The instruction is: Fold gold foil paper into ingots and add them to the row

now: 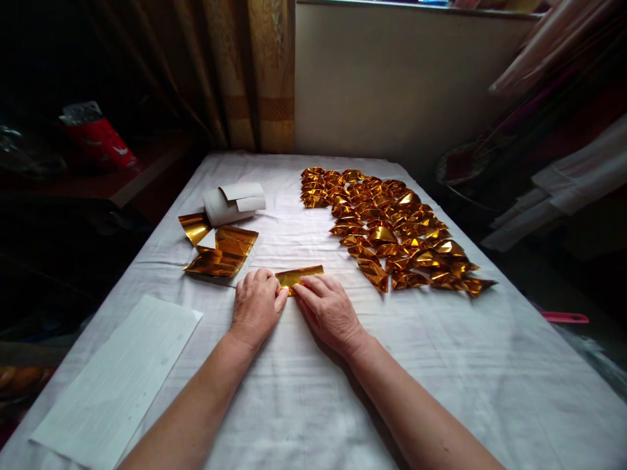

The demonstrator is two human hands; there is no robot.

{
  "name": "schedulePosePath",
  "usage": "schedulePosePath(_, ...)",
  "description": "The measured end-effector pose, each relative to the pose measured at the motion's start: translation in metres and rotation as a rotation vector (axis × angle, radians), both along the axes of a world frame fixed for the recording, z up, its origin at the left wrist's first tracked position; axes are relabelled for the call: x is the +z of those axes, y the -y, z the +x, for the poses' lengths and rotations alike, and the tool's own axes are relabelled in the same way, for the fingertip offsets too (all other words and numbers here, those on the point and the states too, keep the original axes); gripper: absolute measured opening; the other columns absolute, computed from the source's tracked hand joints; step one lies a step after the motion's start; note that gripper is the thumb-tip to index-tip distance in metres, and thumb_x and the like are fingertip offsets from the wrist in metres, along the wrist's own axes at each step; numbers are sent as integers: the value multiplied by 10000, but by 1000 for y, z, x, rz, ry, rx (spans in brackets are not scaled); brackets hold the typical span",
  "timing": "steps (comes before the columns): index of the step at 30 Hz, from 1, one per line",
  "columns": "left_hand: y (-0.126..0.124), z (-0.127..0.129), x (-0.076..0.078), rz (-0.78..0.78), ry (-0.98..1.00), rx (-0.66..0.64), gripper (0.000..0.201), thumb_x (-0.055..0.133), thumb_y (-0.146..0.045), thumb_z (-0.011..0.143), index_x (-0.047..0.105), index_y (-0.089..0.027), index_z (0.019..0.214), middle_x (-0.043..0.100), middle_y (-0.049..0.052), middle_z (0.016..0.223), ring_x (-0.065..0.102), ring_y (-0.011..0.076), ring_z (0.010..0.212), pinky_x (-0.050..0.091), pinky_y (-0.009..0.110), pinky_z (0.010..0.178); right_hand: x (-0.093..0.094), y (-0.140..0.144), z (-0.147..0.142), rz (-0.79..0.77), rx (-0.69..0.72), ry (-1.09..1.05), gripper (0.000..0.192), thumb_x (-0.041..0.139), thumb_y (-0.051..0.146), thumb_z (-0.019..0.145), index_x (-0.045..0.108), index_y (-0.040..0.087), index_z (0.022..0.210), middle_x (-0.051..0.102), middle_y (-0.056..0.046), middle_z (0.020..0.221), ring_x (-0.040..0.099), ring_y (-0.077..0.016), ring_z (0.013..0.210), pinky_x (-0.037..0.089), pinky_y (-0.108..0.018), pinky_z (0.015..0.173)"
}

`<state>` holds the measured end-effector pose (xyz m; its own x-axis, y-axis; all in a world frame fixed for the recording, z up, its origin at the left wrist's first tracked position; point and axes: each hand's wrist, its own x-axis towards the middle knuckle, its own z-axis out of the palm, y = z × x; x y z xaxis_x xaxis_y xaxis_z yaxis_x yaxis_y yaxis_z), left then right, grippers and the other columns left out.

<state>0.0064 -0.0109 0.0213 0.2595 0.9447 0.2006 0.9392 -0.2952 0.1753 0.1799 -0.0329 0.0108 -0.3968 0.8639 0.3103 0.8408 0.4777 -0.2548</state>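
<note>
A strip of gold foil paper (pixel 300 275) lies flat on the white cloth in front of me. My left hand (pixel 255 305) presses its left end with curled fingers. My right hand (pixel 328 309) lies beside it, fingertips on the strip's near edge. Both hands touch the same strip. To the left sits a loose stack of gold foil sheets (pixel 220 251), some curling up. To the right, several folded gold foil pieces (pixel 392 228) are laid out in rows.
The white-covered table (pixel 304 391) holds a white curled paper roll (pixel 234 201) behind the foil stack and a white lined sheet (pixel 117 378) at the near left. A red bag (pixel 100 137) stands on a dark side shelf. Curtains and a wall stand behind the table.
</note>
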Motion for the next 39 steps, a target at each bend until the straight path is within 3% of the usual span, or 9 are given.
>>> schedulePosePath(4,1,0,1,-15,3,0,164,567,-301,885,600,-206,755,633,88,974,548,273,959,440,415,811,-4,7,2,-116,74,73,409,446,302,981,558,165,1350,546,-88,1419,459,-234,1317,334,-388,1112)
schedulePosePath(9,2,-1,0,-28,38,14,118,586,-288,874,576,-214,783,624,70,940,547,262,941,428,402,818,-8,16,26,-182,-26,165,514,431,391,986,433,187,1458,393,-91,1531,350,-250,1419,201,-487,1184)
schedulePosePath(12,3,-2,-2,-19,68,24,57,586,-275,874,589,-220,887,634,59,948,551,255,949,425,394,832,-9,19,38,-189,-73,200,531,424,406,987,403,201,1476,357,-88,1547,311,-254,1440,183,-513,1185)
schedulePosePath(16,8,-1,-3,16,78,2,216,554,-222,888,629,-249,1089,649,76,1102,559,269,1026,437,427,881,-8,19,40,-195,-84,211,538,440,424,980,408,214,1475,350,-90,1547,298,-263,1446,195,-530,1178)
schedulePosePath(21,20,11,-4,120,29,-135,344,515,-164,907,654,-292,1194,526,84,1427,447,310,1315,337,523,1066,-7,19,38,-229,-81,211,551,427,442,982,411,188,1471,339,-87,1551,283,-273,1451,179,-542,1178)
schedulePosePath(25,28,17,-10,45,13,-342,366,481,-340,956,591,-298,1303,523,40,1454,372,301,1402,199,581,1163,-7,19,39,-221,-77,202,548,415,442,985,400,203,1478,340,-85,1554,280,-268,1452,184,-534,1176)
schedulePosePath(27,31,16,-13,-7,11,-382,445,439,-449,967,532,-278,1368,538,36,1442,380,298,1401,138,596,1182,-7,19,39,-214,-76,200,547,412,438,987,397,203,1480,339,-87,1554,281,-267,1452,186,-531,1175)
schedulePosePath(32,36,3,-17,-24,-18,-328,513,413,-522,962,504,-264,1397,537,52,1441,392,298,1395,105,600,1186,-8,19,39,-225,-84,209,552,396,454,991,396,197,1480,323,-74,1563,274,-265,1454,181,-531,1177)
schedulePosePath(39,40,-22,-10,-31,-67,-264,474,369,-489,983,551,-267,1361,549,50,1426,399,307,1390,91,612,1175,-9,18,39,-242,-89,213,575,382,485,988,379,203,1490,314,-75,1565,253,-272,1462,164,-537,1179)
